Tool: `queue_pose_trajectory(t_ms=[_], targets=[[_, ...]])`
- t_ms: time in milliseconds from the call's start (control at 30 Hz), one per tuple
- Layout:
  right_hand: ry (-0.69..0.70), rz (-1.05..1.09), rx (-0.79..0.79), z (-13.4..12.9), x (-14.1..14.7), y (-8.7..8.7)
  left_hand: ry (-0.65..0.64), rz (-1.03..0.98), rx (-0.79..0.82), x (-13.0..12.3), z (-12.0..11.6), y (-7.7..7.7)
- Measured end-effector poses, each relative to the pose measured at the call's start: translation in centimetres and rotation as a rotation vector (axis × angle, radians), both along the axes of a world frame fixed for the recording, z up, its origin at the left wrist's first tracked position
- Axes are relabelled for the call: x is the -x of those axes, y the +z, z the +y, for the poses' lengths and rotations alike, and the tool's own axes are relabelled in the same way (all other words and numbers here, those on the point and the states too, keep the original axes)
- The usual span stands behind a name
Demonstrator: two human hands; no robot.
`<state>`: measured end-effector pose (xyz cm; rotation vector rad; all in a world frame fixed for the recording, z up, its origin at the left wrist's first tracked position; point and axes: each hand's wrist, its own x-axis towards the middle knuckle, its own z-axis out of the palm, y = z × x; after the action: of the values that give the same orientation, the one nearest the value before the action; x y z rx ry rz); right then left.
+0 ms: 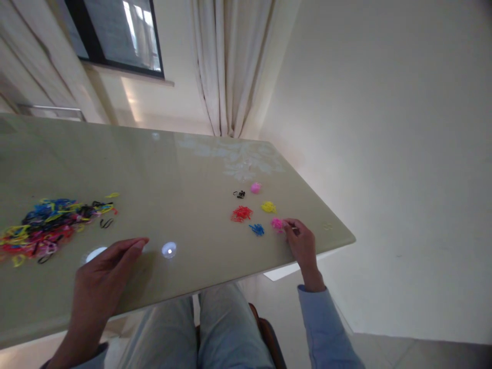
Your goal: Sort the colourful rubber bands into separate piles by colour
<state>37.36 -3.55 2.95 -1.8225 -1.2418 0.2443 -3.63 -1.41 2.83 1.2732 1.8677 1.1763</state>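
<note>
My left hand is above the table's near left part, thumb and fingertips pressed together; whatever they hold, if anything, is too small to tell. To its upper left lies a large mixed pile of coloured bands. On the right, my right hand has its fingertips together at the edge of a small magenta pile. Close by are small piles: blue, red, yellow, black and pink. What the right fingertips hold cannot be made out.
The glossy table has its near edge above my legs. A wall stands to the right. Curtains and a window are beyond the far edge. Two black bands lie beside the mixed pile.
</note>
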Motion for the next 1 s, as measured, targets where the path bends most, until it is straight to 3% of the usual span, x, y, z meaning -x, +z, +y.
queue_pose_trajectory(t_ms=[233,600,733,900,1000], targets=[[0.069,-0.256,-0.035,1.2,-1.1,-0.7,0.011,0.024,0.003,0.0,0.1,-0.1],[0.069,-0.301,-0.16,0.8,-1.7,-1.0,0.014,0.017,0.002,-0.2,0.1,0.2],[0.057,-0.224,-0.204,0.1,-0.3,0.0,0.005,0.008,-0.016,-0.2,0.2,0.2],[0.251,-0.133,-0.227,-0.2,3.4,1.4,-0.034,0.013,-0.066,-0.1,0.1,-0.2],[0.28,-0.178,-0.227,0.7,3.9,1.7,-0.055,0.026,-0.116,-0.1,0.2,-0.4]])
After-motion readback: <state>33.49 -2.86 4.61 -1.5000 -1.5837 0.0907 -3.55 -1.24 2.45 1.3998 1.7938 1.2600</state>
